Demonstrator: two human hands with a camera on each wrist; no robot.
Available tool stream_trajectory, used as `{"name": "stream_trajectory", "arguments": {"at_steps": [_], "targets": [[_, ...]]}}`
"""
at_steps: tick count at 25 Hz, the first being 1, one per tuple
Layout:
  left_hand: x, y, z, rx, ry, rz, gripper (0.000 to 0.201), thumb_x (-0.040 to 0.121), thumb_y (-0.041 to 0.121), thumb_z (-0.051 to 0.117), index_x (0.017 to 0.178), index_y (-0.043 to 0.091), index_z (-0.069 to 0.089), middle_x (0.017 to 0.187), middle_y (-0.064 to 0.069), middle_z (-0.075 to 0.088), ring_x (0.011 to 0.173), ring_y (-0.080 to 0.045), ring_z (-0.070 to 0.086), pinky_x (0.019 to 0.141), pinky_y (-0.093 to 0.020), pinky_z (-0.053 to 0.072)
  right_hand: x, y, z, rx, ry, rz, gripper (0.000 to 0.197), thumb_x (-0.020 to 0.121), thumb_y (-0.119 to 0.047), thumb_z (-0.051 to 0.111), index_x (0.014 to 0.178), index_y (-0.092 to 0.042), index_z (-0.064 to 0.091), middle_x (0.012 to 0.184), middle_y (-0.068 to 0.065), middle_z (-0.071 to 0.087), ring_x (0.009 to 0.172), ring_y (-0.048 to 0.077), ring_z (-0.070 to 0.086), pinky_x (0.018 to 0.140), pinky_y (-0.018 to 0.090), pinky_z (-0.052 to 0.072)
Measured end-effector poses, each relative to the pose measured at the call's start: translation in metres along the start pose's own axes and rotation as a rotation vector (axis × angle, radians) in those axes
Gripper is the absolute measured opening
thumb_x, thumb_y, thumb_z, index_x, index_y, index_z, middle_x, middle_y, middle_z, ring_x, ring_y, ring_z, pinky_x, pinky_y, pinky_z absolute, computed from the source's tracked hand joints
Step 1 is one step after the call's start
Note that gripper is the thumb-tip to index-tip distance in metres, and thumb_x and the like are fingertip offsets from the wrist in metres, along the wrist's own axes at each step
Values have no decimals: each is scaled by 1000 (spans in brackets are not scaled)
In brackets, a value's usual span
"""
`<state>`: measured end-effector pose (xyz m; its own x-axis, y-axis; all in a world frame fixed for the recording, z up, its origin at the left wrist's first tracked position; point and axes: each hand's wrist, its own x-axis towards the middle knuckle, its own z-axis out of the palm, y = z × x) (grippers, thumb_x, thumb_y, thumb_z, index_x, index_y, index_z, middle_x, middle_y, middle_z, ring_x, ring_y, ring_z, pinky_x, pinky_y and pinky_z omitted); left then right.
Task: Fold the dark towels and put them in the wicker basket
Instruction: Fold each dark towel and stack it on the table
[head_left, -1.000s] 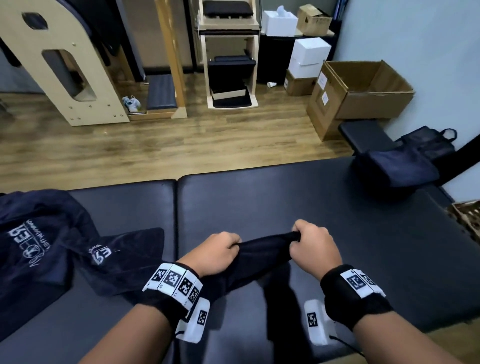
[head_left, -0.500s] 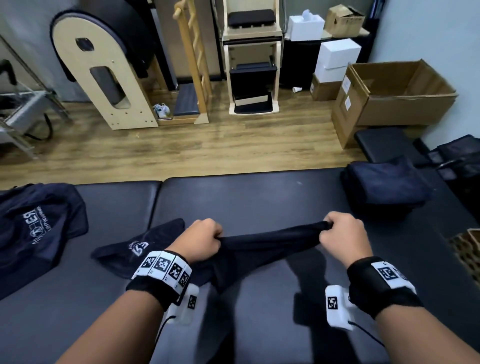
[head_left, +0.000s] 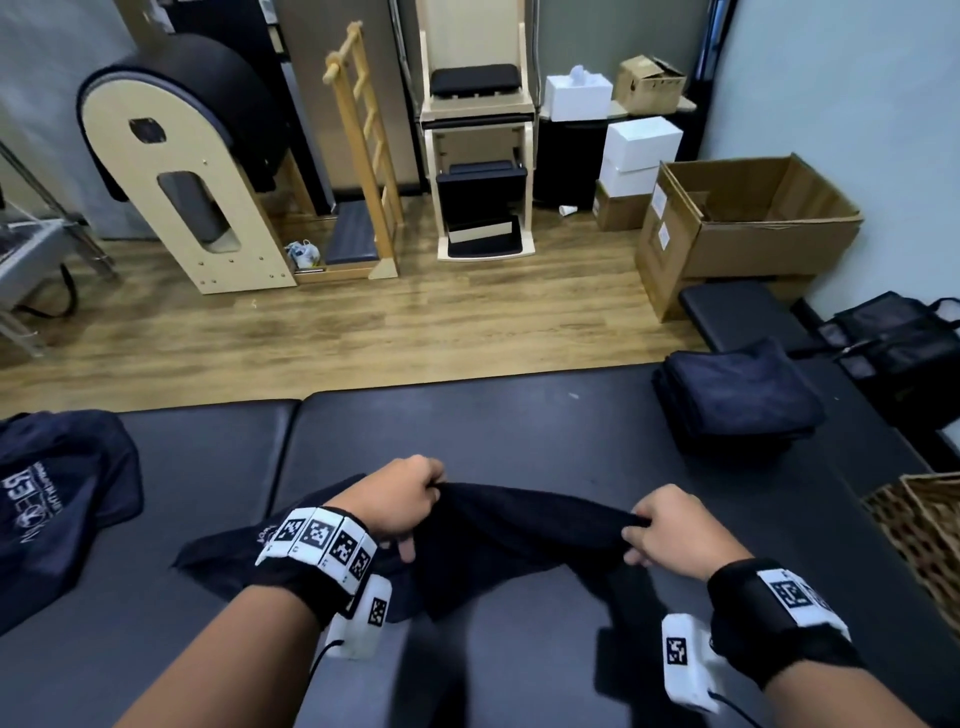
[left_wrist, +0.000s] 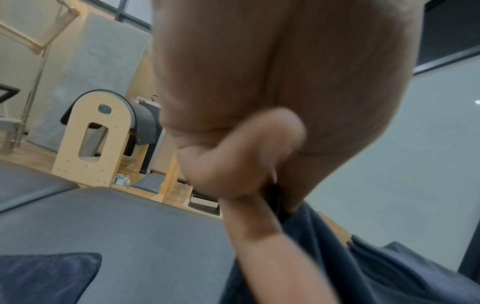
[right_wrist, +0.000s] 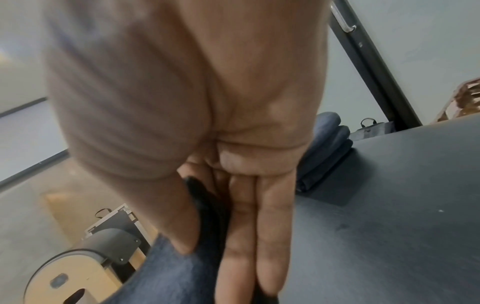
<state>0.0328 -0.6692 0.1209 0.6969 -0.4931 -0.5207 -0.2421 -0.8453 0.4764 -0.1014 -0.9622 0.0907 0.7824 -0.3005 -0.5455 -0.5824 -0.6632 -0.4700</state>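
I hold the towel (head_left: 524, 535) stretched over the surface (head_left: 519, 426) near its front edge, left fingers (head_left: 415, 493) and right fingers (head_left: 636, 540) each pinching a top corner. I should keep it taut, match corners, then lay it flat. The basket (head_left: 919, 525) waits at the right edge.

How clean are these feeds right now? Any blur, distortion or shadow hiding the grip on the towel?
Head view: sharp, wide-angle bending at the edges; the black towel stretched between left hand and right hand blends into the dark padded table. Left wrist view: motion-blurred, fingers smeared. Right wrist view: palm soft, thumb and fingers pinching cloth legible.
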Motion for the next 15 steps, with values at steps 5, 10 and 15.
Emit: {"name": "stream_trajectory", "arguments": {"at_steps": [5, 10, 15], "targets": [[5, -24, -3, -125, 63, -124, 30, 82, -7, 35, 88, 8, 61, 68, -17, 73, 57, -27, 73, 55, -36, 61, 2, -18, 0, 57, -47, -50, 15, 94, -5, 54, 91, -13, 67, 60, 8, 73, 51, 20, 71, 56, 33, 60], [14, -41, -19, -71, 156, -116, 17, 80, -3, 59, 72, 9, 69, 64, -12, 72, 53, -22, 71, 60, -36, 62, 11, -31, -5, 190, -89, -73, 12, 89, 6, 61, 86, -2, 70, 67, 21, 73, 63, 30, 75, 58, 43, 63], [36, -44, -47, -181, 176, -182, 17, 87, -7, 47, 85, -1, 63, 54, -23, 66, 49, -32, 69, 51, -38, 59, 47, -63, -22, 98, -97, -71, 15, 92, -4, 61, 82, 0, 71, 66, 14, 74, 66, 22, 77, 70, 43, 64]]}}
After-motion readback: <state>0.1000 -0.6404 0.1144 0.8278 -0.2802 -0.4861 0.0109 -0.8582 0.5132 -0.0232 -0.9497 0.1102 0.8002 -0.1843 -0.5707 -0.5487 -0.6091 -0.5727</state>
